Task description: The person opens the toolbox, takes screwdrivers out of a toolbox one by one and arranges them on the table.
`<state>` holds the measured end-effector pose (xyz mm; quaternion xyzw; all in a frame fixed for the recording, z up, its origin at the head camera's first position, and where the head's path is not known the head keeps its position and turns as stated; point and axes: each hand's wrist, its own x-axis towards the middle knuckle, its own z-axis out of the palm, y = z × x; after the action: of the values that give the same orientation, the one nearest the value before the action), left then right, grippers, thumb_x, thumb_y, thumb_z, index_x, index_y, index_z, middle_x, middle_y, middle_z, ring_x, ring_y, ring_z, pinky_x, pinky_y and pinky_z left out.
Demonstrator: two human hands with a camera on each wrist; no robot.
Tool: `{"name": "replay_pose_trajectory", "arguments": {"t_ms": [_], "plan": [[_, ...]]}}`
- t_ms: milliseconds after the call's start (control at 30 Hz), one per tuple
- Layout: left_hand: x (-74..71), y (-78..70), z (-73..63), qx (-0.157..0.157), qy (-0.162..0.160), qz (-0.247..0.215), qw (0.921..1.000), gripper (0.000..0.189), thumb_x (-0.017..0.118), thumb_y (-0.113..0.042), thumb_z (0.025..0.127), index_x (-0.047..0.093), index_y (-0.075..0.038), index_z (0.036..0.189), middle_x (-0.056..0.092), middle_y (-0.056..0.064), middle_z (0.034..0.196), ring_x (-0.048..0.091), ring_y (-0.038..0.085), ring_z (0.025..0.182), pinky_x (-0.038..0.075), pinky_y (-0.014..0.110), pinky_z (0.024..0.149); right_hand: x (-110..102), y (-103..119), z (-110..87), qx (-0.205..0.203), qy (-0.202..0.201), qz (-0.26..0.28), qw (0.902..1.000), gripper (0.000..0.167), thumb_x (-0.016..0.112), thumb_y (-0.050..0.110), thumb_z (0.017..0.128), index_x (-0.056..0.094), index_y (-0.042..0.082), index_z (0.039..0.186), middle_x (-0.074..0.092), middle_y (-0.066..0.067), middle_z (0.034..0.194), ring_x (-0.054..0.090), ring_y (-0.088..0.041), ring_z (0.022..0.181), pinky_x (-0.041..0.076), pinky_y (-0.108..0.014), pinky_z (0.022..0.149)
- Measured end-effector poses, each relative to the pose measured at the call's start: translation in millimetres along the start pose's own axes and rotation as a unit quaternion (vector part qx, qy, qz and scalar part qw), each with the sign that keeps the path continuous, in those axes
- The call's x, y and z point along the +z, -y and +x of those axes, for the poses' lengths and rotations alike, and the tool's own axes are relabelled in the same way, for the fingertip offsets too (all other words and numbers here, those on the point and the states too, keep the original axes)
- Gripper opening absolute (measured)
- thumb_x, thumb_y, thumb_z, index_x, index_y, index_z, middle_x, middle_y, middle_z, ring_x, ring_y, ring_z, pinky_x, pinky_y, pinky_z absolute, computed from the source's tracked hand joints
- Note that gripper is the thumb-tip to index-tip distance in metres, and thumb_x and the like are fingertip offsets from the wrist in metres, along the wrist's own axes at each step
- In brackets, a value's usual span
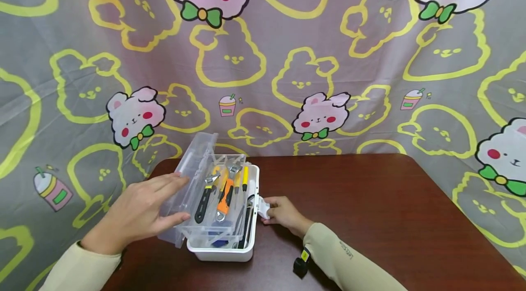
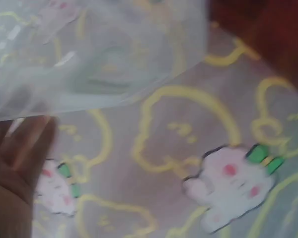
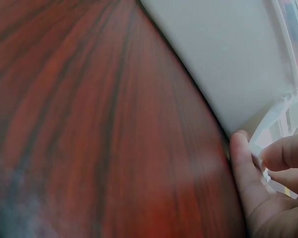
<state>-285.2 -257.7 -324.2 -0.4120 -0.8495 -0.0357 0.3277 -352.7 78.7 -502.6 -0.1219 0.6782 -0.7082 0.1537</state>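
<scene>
A white toolbox [image 1: 222, 254] with a raised clear lid [image 1: 189, 177] stands on the table. Its clear tray holds a black-handled adjustable wrench [image 1: 201, 206], an orange-handled tool [image 1: 224, 200] and several other tools. At the lid's outer side is my left hand [image 1: 139, 208], fingers extended and thumb spread apart. The left wrist view shows fingertips [image 2: 47, 129] right at the edge of the clear lid [image 2: 119, 74]. On the box's right side, my right hand [image 1: 285, 213] pinches the white latch [image 1: 263, 208] between thumb and fingers. The right wrist view shows this grip close to the white wall [image 3: 223, 49].
Dark reddish-brown wood forms the tabletop [image 1: 361, 218]. A small black object with a yellow label [image 1: 301, 267] is by the right sleeve. Behind the table hangs a grey curtain [image 1: 263, 99] with cartoon rabbits. Under the tray, more tools lie inside the box.
</scene>
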Motion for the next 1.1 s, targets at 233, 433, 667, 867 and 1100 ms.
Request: {"name": "replay_pose_trajectory", "arguments": {"t_ms": [233,433,667,867,1100], "plan": [[-13.2,-24.7,19.5,-0.122,0.110,0.081,0.9830,0.084,0.057,-0.076,0.079,0.067,-0.003,0.121,0.064,0.023,0.118,0.068,0.036,0.076,0.052,0.049,0.049,-1,0,-0.2,-0.005,0.003,0.004,1.0000,0.046,0.043,-0.018,0.080,0.053,-0.017,0.125,0.060,-0.015,0.087,0.064,-0.022,0.074,0.057,-0.035,0.071],[-15.1,-29.1,27.5,-0.238,0.179,0.104,0.9489,0.086,0.052,-0.070,0.087,0.060,0.007,0.127,0.060,0.032,0.119,0.064,0.047,0.073,0.051,0.056,0.055,-2,-3,1.7,-0.003,-0.003,0.010,0.9999,0.046,0.043,-0.018,0.080,0.054,-0.016,0.125,0.061,-0.016,0.087,0.065,-0.023,0.074,0.057,-0.034,0.070],[-15.1,-25.9,22.7,-0.304,0.173,0.084,0.9330,0.057,0.057,-0.045,0.095,0.064,0.007,0.119,0.059,0.033,0.118,0.061,0.053,0.091,0.047,0.067,0.071,-4,-4,3.0,-0.004,-0.007,0.008,0.9999,0.047,0.044,-0.018,0.080,0.054,-0.015,0.125,0.062,-0.016,0.088,0.065,-0.024,0.074,0.057,-0.036,0.070],[-16.0,-17.4,12.7,-0.310,0.137,0.064,0.9385,0.043,0.059,-0.028,0.093,0.064,0.007,0.117,0.063,0.028,0.116,0.061,0.053,0.087,0.045,0.068,0.068,-4,-5,3.5,-0.009,-0.010,0.005,0.9999,0.046,0.045,-0.017,0.079,0.056,-0.015,0.123,0.061,-0.015,0.089,0.065,-0.023,0.073,0.057,-0.035,0.069],[-17.8,-3.4,1.5,-0.367,0.186,0.003,0.9115,0.049,0.052,-0.032,0.099,0.056,0.009,0.127,0.057,0.032,0.123,0.056,0.052,0.104,0.042,0.067,0.083,-4,-10,5.7,-0.004,-0.016,0.003,0.9999,0.045,0.046,-0.017,0.080,0.056,-0.015,0.124,0.061,-0.015,0.090,0.065,-0.024,0.075,0.057,-0.037,0.070]]}}
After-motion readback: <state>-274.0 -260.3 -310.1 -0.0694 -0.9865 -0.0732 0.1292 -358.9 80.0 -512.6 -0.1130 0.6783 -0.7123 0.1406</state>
